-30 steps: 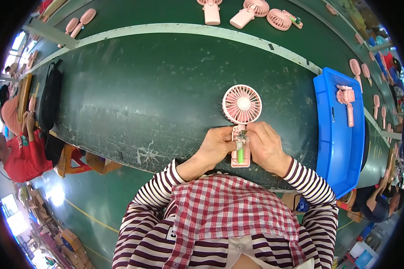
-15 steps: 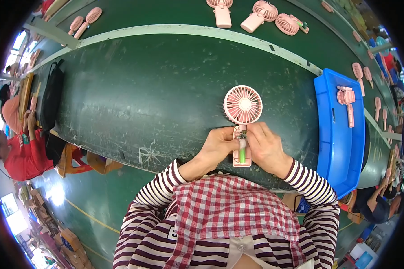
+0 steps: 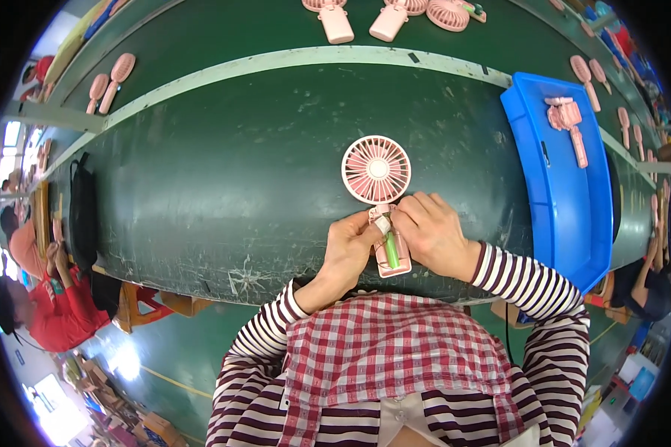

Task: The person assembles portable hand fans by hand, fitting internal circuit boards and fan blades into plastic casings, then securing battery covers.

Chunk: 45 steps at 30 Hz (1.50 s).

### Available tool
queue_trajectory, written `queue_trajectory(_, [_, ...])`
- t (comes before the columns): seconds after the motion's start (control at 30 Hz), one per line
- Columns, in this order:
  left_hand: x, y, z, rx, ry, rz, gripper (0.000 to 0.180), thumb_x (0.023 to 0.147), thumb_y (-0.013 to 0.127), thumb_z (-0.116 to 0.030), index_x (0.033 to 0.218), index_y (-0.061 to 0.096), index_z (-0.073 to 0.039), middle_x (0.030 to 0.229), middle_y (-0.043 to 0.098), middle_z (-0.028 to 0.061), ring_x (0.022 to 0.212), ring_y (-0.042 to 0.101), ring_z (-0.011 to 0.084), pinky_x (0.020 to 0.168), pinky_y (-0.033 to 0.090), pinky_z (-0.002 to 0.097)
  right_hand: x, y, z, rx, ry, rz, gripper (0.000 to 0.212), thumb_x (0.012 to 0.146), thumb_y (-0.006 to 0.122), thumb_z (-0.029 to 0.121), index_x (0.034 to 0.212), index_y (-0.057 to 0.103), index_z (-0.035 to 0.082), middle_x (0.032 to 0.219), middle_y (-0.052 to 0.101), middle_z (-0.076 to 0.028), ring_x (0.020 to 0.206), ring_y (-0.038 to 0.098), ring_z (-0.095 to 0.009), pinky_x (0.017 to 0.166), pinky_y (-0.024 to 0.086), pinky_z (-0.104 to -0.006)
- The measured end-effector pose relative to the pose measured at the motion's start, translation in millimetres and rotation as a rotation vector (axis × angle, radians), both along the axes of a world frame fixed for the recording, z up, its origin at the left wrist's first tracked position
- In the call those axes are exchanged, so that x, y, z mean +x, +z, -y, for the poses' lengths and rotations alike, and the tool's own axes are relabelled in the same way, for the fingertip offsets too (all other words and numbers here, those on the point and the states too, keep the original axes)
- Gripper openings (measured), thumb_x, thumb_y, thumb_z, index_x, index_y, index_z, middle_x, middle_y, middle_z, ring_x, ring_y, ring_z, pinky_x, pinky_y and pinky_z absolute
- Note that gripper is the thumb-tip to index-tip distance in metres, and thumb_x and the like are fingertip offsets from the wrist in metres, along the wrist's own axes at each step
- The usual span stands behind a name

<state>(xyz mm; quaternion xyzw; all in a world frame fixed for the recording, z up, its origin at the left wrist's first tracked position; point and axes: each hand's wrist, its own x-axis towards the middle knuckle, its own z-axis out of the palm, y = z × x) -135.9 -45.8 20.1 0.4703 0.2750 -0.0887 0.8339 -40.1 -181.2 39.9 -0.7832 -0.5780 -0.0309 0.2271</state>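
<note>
A pink handheld fan [image 3: 377, 170] lies on the green worktable in front of me, its round grille pointing away. The handle is uncovered and shows a green battery [image 3: 391, 252] inside, with a small whitish part above it. My left hand [image 3: 347, 244] pinches the handle's left side, thumb over the whitish part. My right hand [image 3: 434, 232] has its curled fingers at the neck, just below the grille, on the right. What its fingertips grip there is too small to make out.
To the right stands a blue bin [image 3: 566, 216] holding pink fan parts [image 3: 565, 115]. Several pink fans lie beyond the pale strip [image 3: 276, 61] at the back. A black bag [image 3: 84, 212] rests at the left end, near a person in red [image 3: 67, 305].
The fan's handle now tilts, its lower end pointing slightly right. Both hands stay on the fan, the right fingers close to the neck. My view has shifted and turned a little.
</note>
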Motion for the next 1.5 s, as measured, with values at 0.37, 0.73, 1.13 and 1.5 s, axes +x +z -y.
queue_trajectory(0.37, [-3,1,-5,-0.029,-0.09,0.095,0.03,0.084,0.051,0.001,0.114,0.05,0.004,0.096,0.061,0.007,0.082,0.061,0.0124,0.071,0.052,0.0253,2,-4,3,0.037,0.011,-0.031,0.023,0.061,0.061,0.012,0.079,0.052,0.001,0.083,0.05,-0.009,0.072,0.05,-0.023,0.062,0.04,-0.033])
queue_trajectory(0.73, [-5,-7,-2,0.023,-0.078,0.17,0.036,0.082,0.05,0.007,0.117,0.047,0.005,0.1,0.061,0.0082,0.087,0.06,0.0143,0.074,0.051,0.0272,-1,-10,4,0.131,0.03,-0.101,0.019,0.064,0.057,0.008,0.08,0.052,-0.002,0.088,0.05,-0.01,0.078,0.053,-0.025,0.064,0.047,-0.0351])
queue_trajectory(1.13, [8,14,-17,-0.098,0.004,-0.108,0.031,0.091,0.045,-0.019,0.107,0.051,0.006,0.091,0.061,0.0114,0.078,0.062,0.0173,0.067,0.052,0.0293,3,7,-3,0.117,-0.012,-0.363,0.016,0.07,0.057,-0.005,0.084,0.052,-0.002,0.091,0.051,-0.012,0.069,0.057,-0.028,0.057,0.048,-0.0338])
queue_trajectory(1.5, [10,23,-20,-0.091,0.037,-0.104,0.028,0.091,0.045,-0.016,0.105,0.053,0.006,0.086,0.061,0.0097,0.071,0.062,0.0156,0.062,0.052,0.0272,7,15,-7,0.226,-0.038,-0.494,0.014,0.074,0.053,-0.008,0.087,0.053,-0.004,0.09,0.053,-0.013,0.075,0.056,-0.028,0.063,0.046,-0.0324])
